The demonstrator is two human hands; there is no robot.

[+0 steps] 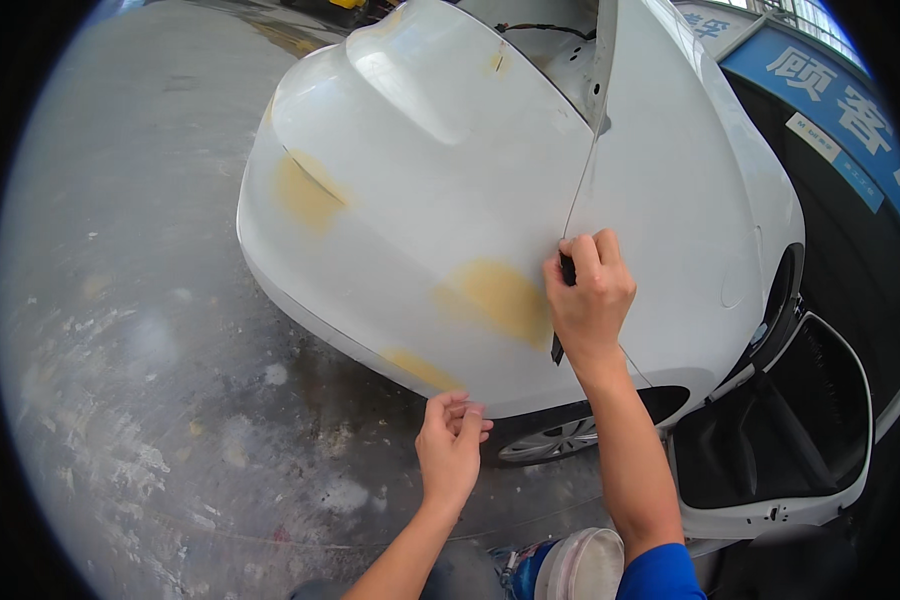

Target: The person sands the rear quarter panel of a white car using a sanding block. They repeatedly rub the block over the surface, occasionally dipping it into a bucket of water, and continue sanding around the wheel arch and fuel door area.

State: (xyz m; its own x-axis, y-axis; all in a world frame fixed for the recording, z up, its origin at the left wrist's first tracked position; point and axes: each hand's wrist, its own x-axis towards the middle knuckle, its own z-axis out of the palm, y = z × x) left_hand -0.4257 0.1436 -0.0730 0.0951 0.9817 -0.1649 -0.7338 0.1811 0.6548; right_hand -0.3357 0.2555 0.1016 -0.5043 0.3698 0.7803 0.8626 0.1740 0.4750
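A white car's rear bumper (pixel 370 270) fills the middle, with yellowish filler patches on it. My right hand (pixel 595 290) is closed round a black strip-like tool (pixel 568 268) and presses it on the body by the panel seam. The tool's lower end shows beneath the hand, right beside the largest filler patch (pixel 505 300); its middle is hidden. By the bumper's lower edge, near the narrow filler patch (pixel 420 370), my left hand (pixel 452 440) is loosely bent with its fingers apart. I see nothing in it.
Below the bumper is a rear wheel (pixel 550 440). A car door (pixel 770 420) stands swung out at the right. Near my right arm sits a white bucket (pixel 585 568). The grey floor (pixel 140 300) is stained, and a blue sign (pixel 840 100) hangs behind.
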